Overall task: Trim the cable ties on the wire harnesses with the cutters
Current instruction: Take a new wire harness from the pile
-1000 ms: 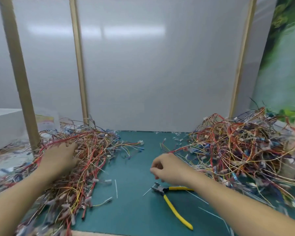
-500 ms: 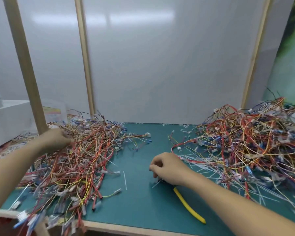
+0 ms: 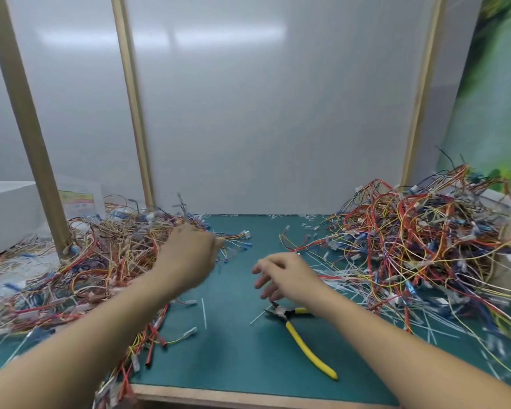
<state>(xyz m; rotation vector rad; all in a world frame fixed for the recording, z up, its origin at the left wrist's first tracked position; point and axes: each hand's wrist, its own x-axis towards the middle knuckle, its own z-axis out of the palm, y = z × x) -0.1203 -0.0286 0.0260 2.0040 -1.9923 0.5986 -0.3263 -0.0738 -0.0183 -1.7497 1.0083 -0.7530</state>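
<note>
The right hand (image 3: 288,276) hovers with fingers loosely spread, holding nothing; the cutters (image 3: 303,345) lie on the desk (image 3: 233,349) just below it. The left hand (image 3: 189,258) is blurred over the left harnesses (image 3: 101,267), grip impossible to tell. The right harnesses (image 3: 419,246) lie beyond the right hand

Head-worn view, forward and down (close) over the green mat (image 3: 233,349)

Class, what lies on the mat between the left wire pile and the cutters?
Head view: green mat with two loose white tie offcuts.
</note>
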